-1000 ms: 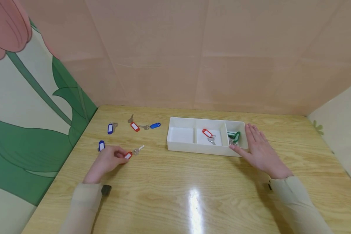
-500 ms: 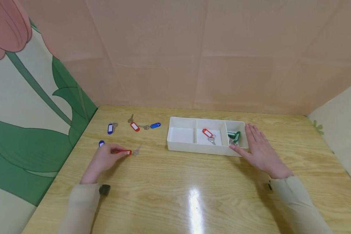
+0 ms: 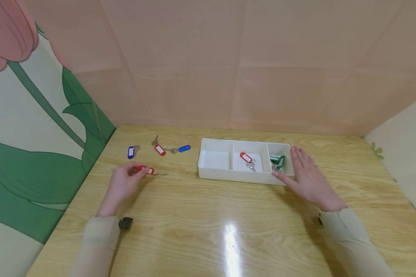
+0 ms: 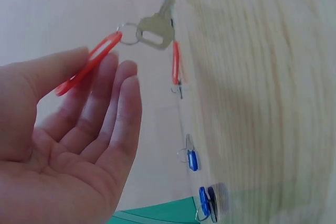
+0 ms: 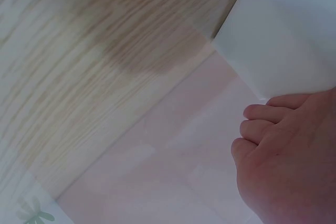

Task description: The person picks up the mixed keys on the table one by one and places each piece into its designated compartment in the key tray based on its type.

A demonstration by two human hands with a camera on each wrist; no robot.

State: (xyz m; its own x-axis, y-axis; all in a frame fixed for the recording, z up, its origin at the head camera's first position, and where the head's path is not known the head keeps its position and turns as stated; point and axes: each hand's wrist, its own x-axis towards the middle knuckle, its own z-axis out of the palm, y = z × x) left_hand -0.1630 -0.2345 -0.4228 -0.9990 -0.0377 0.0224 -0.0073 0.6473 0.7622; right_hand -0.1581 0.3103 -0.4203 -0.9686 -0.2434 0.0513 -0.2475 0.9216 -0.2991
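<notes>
Pinching a rounded red tag [image 4: 101, 51]: left hand [image 3: 123, 184]. Touching a smooth white box [image 3: 222, 174], straight-fingered: right hand [image 3: 309, 182].

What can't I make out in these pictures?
Head view: one blue tag, hidden by the left hand's grip.
Head view: any writing on tag labels, too small.
Head view: how many green tags, which overlap.
Right wrist view: much of the white box, cut off by the edge.

Keys [image 3: 173, 151] left of tray [image 3: 215, 173]
</notes>
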